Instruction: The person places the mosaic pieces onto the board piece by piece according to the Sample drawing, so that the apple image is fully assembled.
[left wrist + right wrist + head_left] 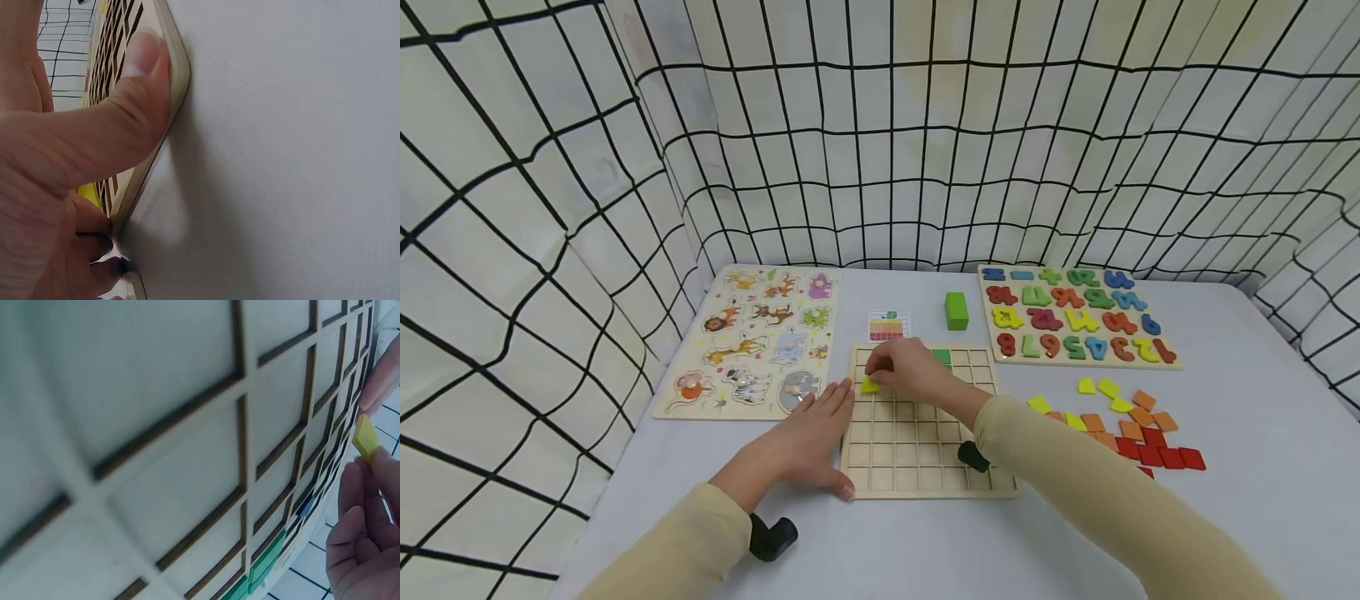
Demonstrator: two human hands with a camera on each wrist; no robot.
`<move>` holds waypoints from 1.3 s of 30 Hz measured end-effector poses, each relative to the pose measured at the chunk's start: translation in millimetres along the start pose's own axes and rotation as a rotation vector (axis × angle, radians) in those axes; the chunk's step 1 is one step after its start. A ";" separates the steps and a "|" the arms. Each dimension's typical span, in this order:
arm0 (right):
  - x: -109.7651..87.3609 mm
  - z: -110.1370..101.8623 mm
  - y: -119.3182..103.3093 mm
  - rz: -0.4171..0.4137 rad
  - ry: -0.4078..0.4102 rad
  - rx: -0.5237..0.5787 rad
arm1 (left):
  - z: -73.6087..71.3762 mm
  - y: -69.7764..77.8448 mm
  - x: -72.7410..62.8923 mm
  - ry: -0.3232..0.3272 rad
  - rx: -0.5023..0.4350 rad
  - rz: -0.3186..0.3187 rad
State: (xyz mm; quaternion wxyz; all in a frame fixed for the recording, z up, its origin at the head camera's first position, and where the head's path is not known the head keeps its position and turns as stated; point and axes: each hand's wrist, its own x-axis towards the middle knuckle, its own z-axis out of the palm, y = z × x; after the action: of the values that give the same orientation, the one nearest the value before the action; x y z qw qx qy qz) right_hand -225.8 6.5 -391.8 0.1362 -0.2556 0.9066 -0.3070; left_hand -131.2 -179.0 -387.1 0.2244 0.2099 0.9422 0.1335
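The right hand pinches a small yellow tile between thumb and fingers, brought almost together, at the upper left part of the wooden grid board; whether the tile touches the grid, I cannot tell. The left hand rests at the board's left edge, its fingers stretched out, its thumb upon the rim. Loose tiles of yellow, orange and red colour lie to the right, on the desk.

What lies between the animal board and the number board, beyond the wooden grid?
A small printed card and, to its right, a green block lie there, as the head view shows.
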 end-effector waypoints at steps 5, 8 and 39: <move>7.2 7.6 -3.7 0.016 -0.027 -0.013 | 1.0 -0.4 -0.4 0.005 0.008 0.002; 9.4 10.0 -5.0 -0.002 -0.049 -0.038 | 1.5 -1.2 -1.1 0.007 0.012 0.001; -30.8 -40.7 21.4 -0.127 -0.077 -0.240 | 4.6 -3.1 1.3 0.016 0.011 -0.003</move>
State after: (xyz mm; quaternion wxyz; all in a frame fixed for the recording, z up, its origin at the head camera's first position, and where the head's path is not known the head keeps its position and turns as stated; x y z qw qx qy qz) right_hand -224.7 57.8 -371.0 0.1195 -0.3385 0.9129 -0.1943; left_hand -131.1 -180.3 -392.6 0.2161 0.2085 0.9450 0.1297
